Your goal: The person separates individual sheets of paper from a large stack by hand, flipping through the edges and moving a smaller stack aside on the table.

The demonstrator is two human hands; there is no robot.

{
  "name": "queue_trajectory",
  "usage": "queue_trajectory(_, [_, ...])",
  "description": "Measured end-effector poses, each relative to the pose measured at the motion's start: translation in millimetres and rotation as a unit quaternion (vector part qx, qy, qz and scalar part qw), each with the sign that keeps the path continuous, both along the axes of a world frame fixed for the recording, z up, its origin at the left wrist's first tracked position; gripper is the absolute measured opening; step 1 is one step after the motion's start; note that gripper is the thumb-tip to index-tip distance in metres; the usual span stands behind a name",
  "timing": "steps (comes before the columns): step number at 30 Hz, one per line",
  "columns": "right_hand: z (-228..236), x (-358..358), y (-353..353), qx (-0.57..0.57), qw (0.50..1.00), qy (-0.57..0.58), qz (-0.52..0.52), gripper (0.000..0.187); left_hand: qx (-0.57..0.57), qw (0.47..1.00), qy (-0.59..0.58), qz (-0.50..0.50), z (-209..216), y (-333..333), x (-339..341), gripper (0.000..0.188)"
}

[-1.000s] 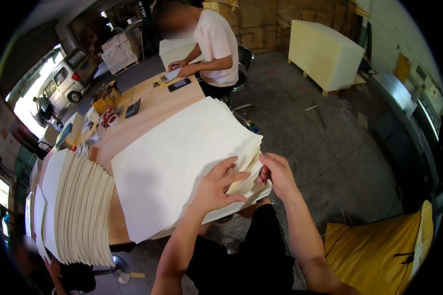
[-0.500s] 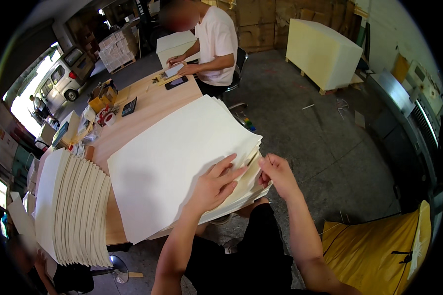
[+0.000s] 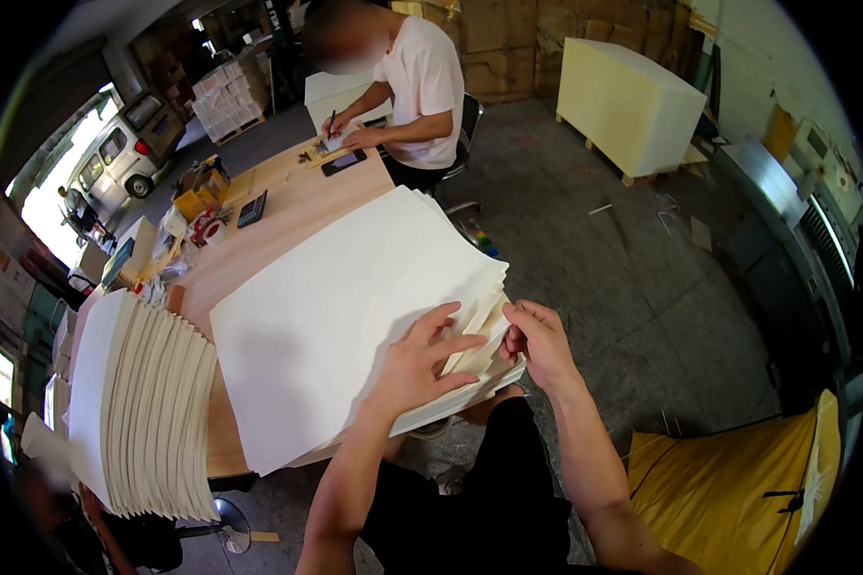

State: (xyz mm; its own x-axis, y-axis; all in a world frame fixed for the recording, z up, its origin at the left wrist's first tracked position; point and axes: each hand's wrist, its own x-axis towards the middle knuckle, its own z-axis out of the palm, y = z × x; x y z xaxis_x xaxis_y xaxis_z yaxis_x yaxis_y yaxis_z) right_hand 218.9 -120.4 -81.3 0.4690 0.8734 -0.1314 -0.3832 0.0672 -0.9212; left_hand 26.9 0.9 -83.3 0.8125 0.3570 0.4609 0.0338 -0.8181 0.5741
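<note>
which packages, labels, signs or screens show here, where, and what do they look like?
Stacked boxes: far left on the floor, pale cartons on a pallet.
Yellow box: on the table's left part, open top.
Phone: flat on the table by the seated person, dark screen.
Calculator: on the table by the yellow box, dark.
Machine panel: right wall, small pale screen.
No labels or signs clear enough to tell.

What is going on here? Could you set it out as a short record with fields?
Place: workshop with a long wooden table
Left hand: flat on top of a stack of white sheets
Right hand: pinching the stack's corner, sheets fanned apart
Beside it: fanned pile of sheets to the left
Far end: another person seated, writing
Also on the table: calculator, phone
Floor: pale block on a pallet
</note>
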Motion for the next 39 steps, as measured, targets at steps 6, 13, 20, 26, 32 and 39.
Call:
queue_trajectory(6, [-4.0,4.1,-6.8,0.009,1.0,-0.017,0.001,0.042,-0.046,0.999,-0.01,-0.02,-5.8,3.7,0.9,0.051])
queue_trajectory(13, [-6.0,0.9,-3.7,-0.014,0.998,-0.061,-0.017,0.041,-0.016,0.999,-0.003,0.028,-2.2,-3.8,0.9,0.039])
queue_trajectory(20, [-4.1,0.7,-1.5,0.015,1.0,0.024,-0.005,0.038,0.038,0.999,0.003,0.011,3.3,-3.9,1.8,0.04])
queue_trajectory(26, [-7.5,2.9,-2.9,0.017,1.0,0.013,0.008,0.038,-0.009,1.0,-0.005,0.003,-4.9,1.5,1.7,0.048])
queue_trajectory(32, [-8.2,0.8,-5.9,0.03,0.999,0.017,-0.02,0.04,-0.04,0.999,-0.019,-0.01,-2.4,0.3,2.3,0.045])
queue_trajectory(39, [-7.7,-0.5,-3.3,-0.006,0.999,-0.044,-0.019,0.038,-0.039,0.999,-0.003,0.029,-2.6,-4.1,1.1,0.038])
